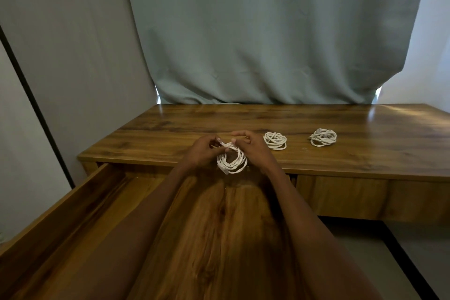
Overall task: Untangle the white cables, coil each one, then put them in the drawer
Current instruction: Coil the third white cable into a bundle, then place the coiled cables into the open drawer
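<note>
Both hands, left hand (203, 151) and right hand (253, 147), pinch the top of a white cable coil (231, 159) hanging above the open drawer (80, 204), just below them.

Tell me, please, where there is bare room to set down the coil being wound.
The open drawer is bare beneath the forearms. The desk's left part, left of the hands, is free. Right of the held coil, two finished coils crowd the middle.
</note>
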Motion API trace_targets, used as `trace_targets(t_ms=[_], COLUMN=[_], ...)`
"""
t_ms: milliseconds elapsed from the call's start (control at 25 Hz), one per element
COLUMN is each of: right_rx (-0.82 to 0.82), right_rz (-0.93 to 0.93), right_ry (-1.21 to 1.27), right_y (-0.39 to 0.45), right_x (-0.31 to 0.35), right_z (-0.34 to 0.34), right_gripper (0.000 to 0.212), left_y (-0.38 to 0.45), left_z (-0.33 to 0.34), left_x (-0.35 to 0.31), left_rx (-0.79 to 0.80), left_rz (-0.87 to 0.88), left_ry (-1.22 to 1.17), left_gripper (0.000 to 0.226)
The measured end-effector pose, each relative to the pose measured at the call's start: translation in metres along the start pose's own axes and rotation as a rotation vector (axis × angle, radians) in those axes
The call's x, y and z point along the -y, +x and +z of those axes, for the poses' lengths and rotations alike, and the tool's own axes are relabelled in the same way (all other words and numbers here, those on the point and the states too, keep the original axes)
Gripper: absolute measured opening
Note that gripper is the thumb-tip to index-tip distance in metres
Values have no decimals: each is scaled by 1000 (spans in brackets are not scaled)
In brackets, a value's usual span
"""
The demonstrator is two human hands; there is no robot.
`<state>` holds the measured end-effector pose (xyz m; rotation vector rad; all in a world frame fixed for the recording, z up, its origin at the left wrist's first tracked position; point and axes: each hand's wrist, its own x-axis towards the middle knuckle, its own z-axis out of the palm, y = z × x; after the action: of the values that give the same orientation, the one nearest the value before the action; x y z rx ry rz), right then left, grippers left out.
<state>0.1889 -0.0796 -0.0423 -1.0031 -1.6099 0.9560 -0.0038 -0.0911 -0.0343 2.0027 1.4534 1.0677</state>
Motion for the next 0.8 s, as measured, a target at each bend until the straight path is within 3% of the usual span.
trace_targets(t_ms=[120, 200, 240, 440, 640, 800], right_rx=[-293, -501, -516, -74, -52, 101], right_rz=[-44, -85, -78, 138, 53, -76], right_ry=[-115, -354, -497, -1020, -1030, -1029], right_y=[-4, -4, -1, 4, -3, -19], right_x=[2, -3, -10, -36, -36, -21], right_z=[-24, -51, -65, -93, -92, -91], right_gripper=[20, 25, 29, 61, 48, 48], left_y=[5, 7, 8, 8, 0, -19], left_z=[8, 12, 14, 17, 8, -12], left_x=[-5, -4, -3, -10, -9, -12], left_rx=[-40, -76, -97, -149, -128, 131], left_rz=[-28, -54, -68, -100, -118, -116], left_ry=[-36, -60, -72, -64, -43, -157], left_gripper=[24, 23, 22, 18, 19, 20])
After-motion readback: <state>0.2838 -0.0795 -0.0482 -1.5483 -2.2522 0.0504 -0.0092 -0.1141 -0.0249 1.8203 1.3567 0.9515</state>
